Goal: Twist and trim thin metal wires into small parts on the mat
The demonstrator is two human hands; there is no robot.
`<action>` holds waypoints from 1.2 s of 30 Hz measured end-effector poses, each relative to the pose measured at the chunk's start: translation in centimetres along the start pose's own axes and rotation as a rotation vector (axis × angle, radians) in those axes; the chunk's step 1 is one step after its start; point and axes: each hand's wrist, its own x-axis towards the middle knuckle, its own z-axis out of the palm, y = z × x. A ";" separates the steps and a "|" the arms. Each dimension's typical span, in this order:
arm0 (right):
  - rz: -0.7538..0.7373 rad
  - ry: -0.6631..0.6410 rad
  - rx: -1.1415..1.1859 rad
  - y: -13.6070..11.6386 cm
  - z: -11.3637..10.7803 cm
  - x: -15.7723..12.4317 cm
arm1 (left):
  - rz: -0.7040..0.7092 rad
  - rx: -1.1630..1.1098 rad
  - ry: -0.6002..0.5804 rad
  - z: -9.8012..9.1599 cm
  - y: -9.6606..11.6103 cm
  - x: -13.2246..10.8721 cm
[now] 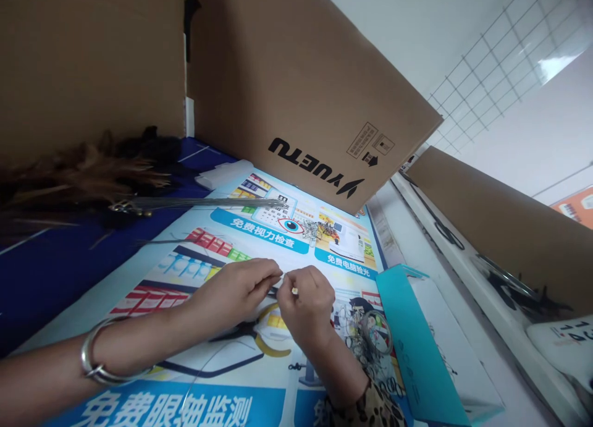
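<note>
My left hand [257, 282] and my right hand [308, 300] meet almost fingertip to fingertip over the printed poster [176, 266]. Both are closed in a pinch. A tiny pale bit shows at the right fingers, too small to name; whatever the left fingers pinch is hidden. Beneath the hands lie pliers with yellow-and-black handles [278, 351], partly covered. Close to my right wrist is a heap of small metal rings and clips [370, 353]. Beyond my hands sits a smaller pile of tiny metal pieces [315, 230].
A bundle of thin metal wires [208, 202] lies across the poster's far left. Brown feather-like material [92, 173] is heaped on the blue cloth [28, 285]. A large cardboard box [287, 75] stands at the back. An open teal box [417, 346] is at the right.
</note>
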 end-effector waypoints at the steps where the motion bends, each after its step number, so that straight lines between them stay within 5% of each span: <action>1: 0.031 0.029 0.026 -0.1 0.2 0.0 | -0.011 -0.029 0.026 0.4 0.1 -0.2; 6: 0.256 0.109 0.298 -0.7 0.5 0.2 | -0.011 -0.093 0.103 0.9 0.3 -0.7; 14: 0.583 -0.398 1.112 1.7 -1.9 1.2 | -0.029 -0.271 -0.055 -1.5 -0.4 0.6; 26: 0.702 -0.256 1.408 1.8 0.7 -0.3 | -0.124 -0.352 -0.085 -1.2 -0.3 0.5; 36: 0.670 -0.308 1.429 2.0 0.9 -0.5 | -0.155 -0.287 -0.069 -1.3 0.0 0.4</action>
